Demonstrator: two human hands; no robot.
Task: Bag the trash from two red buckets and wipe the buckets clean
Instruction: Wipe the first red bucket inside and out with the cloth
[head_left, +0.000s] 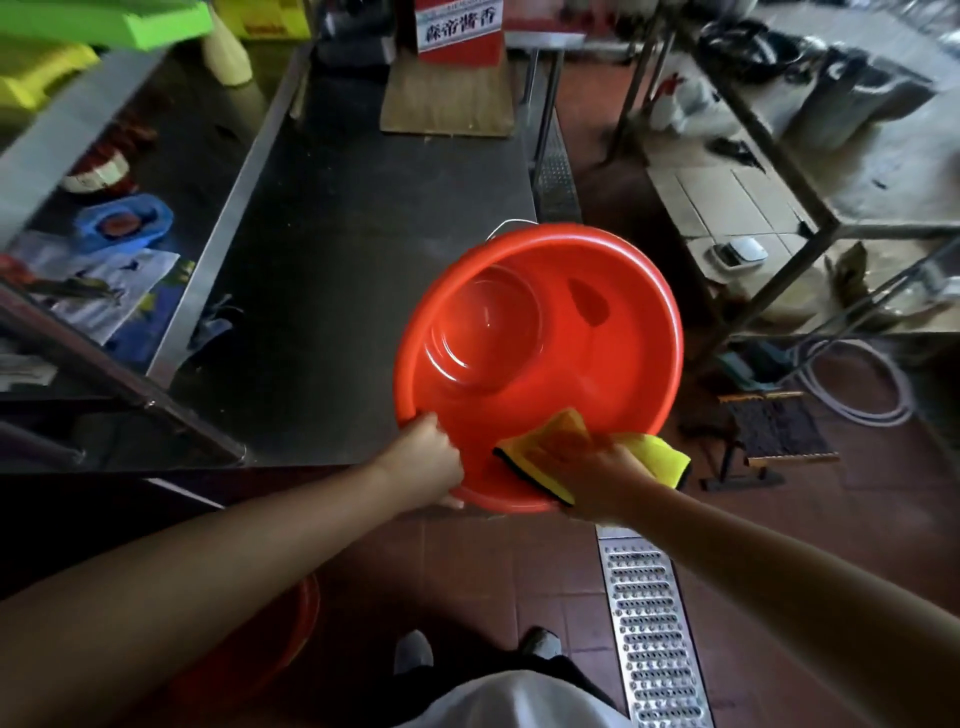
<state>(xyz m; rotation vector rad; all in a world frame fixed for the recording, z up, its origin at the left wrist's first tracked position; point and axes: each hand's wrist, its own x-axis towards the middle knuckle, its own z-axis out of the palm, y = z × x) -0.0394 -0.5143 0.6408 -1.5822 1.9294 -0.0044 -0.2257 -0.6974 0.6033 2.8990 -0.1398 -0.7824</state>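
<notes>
light: dim where I stand, daylight entering from 2 o'clock | shadows: steel table (363, 234) near black | colour: red bucket (545, 364) glows oversaturated | blur: right hand (597, 467) smeared | lens: edges bowed, corners soft

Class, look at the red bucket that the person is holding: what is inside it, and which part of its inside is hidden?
Inside the red bucket no trash shows, only its bare bottom and wall. The right hand presses a yellow cloth over the near rim, covering the wall there. The left hand grips the rim.

Steel table (363, 208), floor drain grate (649, 623), hose (857, 384).
</notes>
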